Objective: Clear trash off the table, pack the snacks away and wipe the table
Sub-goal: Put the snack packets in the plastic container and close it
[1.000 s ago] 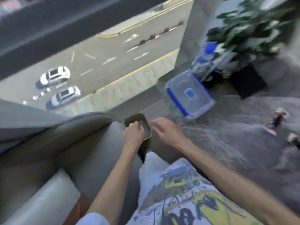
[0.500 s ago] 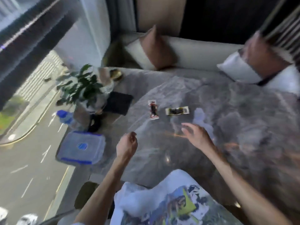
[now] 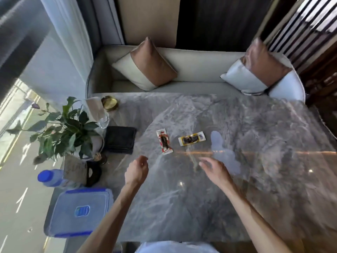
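Two snack packets lie on the grey marble table point(image 3: 246, 125): a red-and-white packet point(image 3: 164, 141) and, to its right, a yellow-and-white packet point(image 3: 191, 138). My left hand point(image 3: 136, 170) hovers just below the red packet with fingers loosely curled and nothing in it. My right hand point(image 3: 214, 169) hangs over the table below the yellow packet, fingers relaxed and empty. A folded dark cloth point(image 3: 120, 139) lies left of the packets. A clear plastic box with a blue-trimmed lid point(image 3: 78, 212) stands at the table's near left corner.
A potted plant point(image 3: 62, 130), a glass point(image 3: 102, 115), a brass dish point(image 3: 110, 103), a blue-capped bottle point(image 3: 49, 178) and a small card stand point(image 3: 74, 168) crowd the left edge by the window. A cushioned bench point(image 3: 191, 66) runs behind the table.
My view swung up from a small bin beside the seat to the table. My left hand left the bin, and both hands came over the table toward the packets.
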